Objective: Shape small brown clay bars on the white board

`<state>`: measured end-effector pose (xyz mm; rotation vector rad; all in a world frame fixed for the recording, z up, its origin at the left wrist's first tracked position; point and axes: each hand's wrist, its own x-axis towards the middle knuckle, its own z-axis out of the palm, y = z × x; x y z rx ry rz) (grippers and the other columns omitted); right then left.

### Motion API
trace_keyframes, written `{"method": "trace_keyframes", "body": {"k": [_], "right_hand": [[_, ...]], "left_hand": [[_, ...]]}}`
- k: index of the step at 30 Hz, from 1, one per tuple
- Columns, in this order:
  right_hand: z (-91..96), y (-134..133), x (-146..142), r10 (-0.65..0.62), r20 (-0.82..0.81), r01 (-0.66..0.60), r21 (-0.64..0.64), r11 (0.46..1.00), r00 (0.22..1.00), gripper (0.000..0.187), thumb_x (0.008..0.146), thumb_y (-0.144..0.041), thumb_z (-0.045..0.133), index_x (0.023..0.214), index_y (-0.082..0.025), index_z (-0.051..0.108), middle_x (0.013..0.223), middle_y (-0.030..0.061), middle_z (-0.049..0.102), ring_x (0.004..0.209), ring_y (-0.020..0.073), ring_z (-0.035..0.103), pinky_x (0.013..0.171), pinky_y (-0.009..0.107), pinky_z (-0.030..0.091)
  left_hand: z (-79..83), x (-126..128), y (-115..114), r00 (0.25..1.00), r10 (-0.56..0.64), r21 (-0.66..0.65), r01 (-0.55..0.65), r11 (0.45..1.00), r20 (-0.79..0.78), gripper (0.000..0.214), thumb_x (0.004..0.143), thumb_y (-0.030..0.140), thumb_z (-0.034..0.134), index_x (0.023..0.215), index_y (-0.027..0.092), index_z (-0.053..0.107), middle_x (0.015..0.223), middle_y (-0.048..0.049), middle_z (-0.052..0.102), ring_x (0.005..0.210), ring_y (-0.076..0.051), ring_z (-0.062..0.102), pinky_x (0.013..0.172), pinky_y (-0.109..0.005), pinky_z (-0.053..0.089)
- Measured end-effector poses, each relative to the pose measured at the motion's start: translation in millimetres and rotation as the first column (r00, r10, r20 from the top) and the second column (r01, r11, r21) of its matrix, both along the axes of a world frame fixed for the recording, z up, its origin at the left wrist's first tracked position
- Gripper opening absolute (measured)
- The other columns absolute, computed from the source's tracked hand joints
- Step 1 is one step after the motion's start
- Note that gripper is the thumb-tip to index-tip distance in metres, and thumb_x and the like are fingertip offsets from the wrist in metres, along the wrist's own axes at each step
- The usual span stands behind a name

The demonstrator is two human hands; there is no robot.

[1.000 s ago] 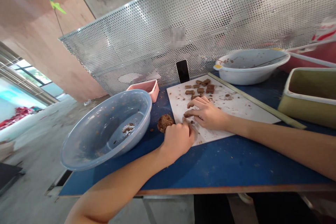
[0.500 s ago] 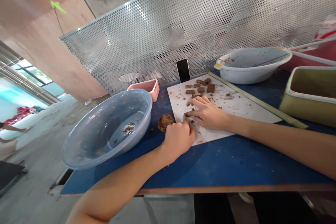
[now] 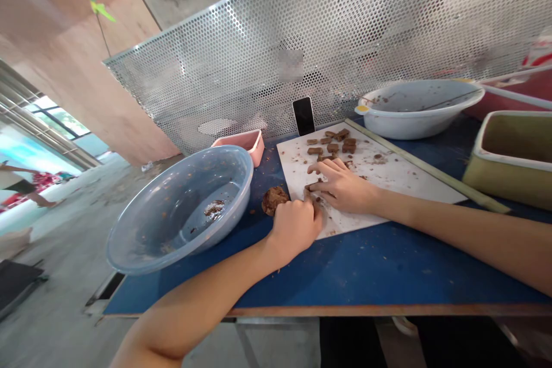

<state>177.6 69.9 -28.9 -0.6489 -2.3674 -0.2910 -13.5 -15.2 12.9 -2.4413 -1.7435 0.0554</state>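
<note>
My left hand [image 3: 296,223] is curled into a fist above the near left corner of a white board [image 3: 414,184]. Its thumb and forefinger meet the fingertips of my right hand [image 3: 347,187], and anything pinched there is too small and covered to make out. The right hand lies palm down over the board, fingers bent and spread apart. Just left of my left knuckles sits a rough brown lump [image 3: 273,200] that looks like clay. Beyond the right fingers are several small brown shaped pieces [image 3: 332,148], some bone-like; crumbs and smears dot the board.
On the blue table [image 3: 345,276], a large translucent blue basin [image 3: 142,224] stands left, a pink tub [image 3: 257,149] behind it. A phone [image 3: 304,116] leans against the perforated metal screen [image 3: 241,63]. Right are a flat stick [image 3: 431,169], a white basin [image 3: 418,121] and an olive bin [image 3: 504,175].
The view has shifted slightly, so everything sits a little further right. Both hands keep nearly the same pose at the board's corner. A person at the far left shows more fully.
</note>
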Motion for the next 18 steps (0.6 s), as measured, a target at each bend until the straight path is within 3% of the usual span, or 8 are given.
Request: {"method": "trace_keyframes", "body": {"k": [5,18], "right_hand": [[0.5,-1.4,0.5,-0.036,-0.054,0.037,0.008,0.999,0.998,0.034,0.1,-0.009,0.056,0.105,-0.024,0.086,0.13,0.0148,0.067,0.122,0.0322,0.059,0.099,0.051,0.041],[-1.0,1.3,0.7,-0.003,0.007,0.003,0.062,0.998,1.0,0.035,0.099,-0.009,0.057,0.114,-0.024,0.085,0.131,0.0145,0.068,0.12,0.0318,0.057,0.095,0.048,0.039]], "left_hand": [[-3.1,-0.4,1.0,1.0,0.004,0.007,-0.004,1.0,0.012,0.051,0.111,0.037,0.046,0.149,0.009,0.065,0.095,-0.0168,0.084,0.09,-0.036,0.084,0.085,-0.044,0.065],[-2.2,-1.0,1.6,1.0,-0.005,0.024,0.005,1.0,0.012,0.047,0.111,0.037,0.046,0.143,0.011,0.07,0.094,-0.0155,0.084,0.087,-0.035,0.084,0.082,-0.044,0.065]]}}
